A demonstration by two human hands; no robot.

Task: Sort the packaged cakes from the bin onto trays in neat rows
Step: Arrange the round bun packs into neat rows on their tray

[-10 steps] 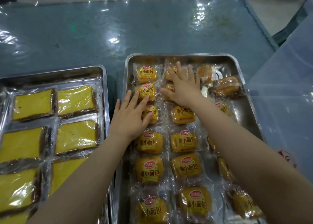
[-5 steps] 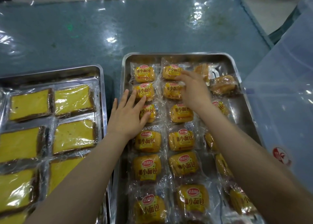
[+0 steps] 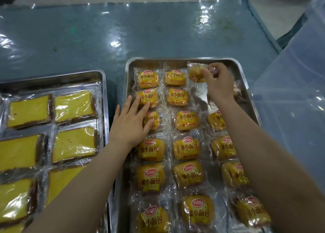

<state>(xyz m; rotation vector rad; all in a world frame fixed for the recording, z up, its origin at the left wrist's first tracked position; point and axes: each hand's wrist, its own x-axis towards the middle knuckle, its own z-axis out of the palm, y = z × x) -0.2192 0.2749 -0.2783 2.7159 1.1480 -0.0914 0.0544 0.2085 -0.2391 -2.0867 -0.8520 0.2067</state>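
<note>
Two columns on the right tray (image 3: 246, 69) look filled; right hand (image 3: 219, 85) pinches a packaged cake (image 3: 196, 72) at its unfinished third; left hand (image 3: 131, 125) rests flat, released.

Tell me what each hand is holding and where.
Right hand pinches a wrapped bun by its wrapper's right edge. Left hand holds nothing, lying flat on buns.

wrapped yellow cakes (image 3: 186, 147) rowed on tray (image 3: 246, 78)

dim, cool overhead light; white glare patches on the counter's plastic sheet (image 3: 114, 42); my wide lens bends edges, slightly soft.
</note>
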